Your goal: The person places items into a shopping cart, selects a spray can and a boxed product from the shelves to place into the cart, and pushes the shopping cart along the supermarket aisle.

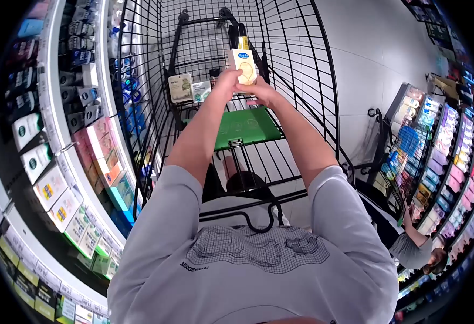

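Note:
In the head view, a small white and pale-yellow box (243,63) with a blue logo is held upright over the shopping cart (329,65). My left hand (227,82) grips its left side and lower edge, thumb on the front. Closed at its lower right is my right hand (261,92), fingers partly hidden behind the box. Left of my hands, a beige package (180,88) and a white-and-green package (201,91) rest in the cart. Dark items with a yellow label (243,42) show just beyond the box. Below my wrists lies the cart's green panel (248,127).
Shelves (59,129) full of boxed and bagged goods run close along the left. Pale floor tiles (366,59) lie right of the cart. Farther right, another person (412,248) stands by a second cart (410,146), near more stocked shelves (445,140).

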The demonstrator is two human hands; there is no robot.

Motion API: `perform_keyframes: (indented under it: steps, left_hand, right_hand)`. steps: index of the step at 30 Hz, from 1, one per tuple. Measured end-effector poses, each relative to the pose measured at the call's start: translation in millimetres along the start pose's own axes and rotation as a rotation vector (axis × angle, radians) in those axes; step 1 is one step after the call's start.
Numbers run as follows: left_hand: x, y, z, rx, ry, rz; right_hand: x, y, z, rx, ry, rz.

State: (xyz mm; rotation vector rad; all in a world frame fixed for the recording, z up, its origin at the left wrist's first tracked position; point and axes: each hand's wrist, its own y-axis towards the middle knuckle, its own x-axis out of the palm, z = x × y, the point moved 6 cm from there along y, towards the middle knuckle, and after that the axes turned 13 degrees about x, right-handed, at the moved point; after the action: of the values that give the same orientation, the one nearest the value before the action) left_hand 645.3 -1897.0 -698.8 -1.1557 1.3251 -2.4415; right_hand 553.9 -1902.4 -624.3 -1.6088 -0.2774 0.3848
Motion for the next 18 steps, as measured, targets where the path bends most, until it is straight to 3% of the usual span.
perform_keyframes:
  steps: [4,6,7,8,10,12,18]
  left_hand:
    - [5.3,21.0,-37.8,-0.009,0.224,-0.120]
    - [12.2,21.7,-47.6,-0.044,0.362,-0.230]
    - [16.1,16.6,-43.3,0.029,0.610,-0.320]
    - [-9.6,45.8,-77.3,0.203,0.935,-0.269]
    - [-7.7,32.6,-76.3,0.128,1.351,-0.456]
    - [-5.7,24.5,-77.4,0.115,1.590,-0.472]
    - [-17.3,23.4,-84.7,0.160,1.451,-0.399]
  right_hand:
    - [-30.1,49.5,36.2,0.114,-0.117,0.085]
    - [-51.3,69.8,40.4,-0.052,0.037,0.155]
    - [-61.7,76.0,38.5,0.009,0.045,0.233]
    - [-76.4,78.0,43.2,0.191,-0.194,0.488]
    - [-82.0,93.3,45.2,0.167,-0.492,0.694]
    - [-73.8,91.1,41.4,0.172,-0.491,0.748]
    - [-58.5,107.6,46.4,0.228,-0.483,0.868]
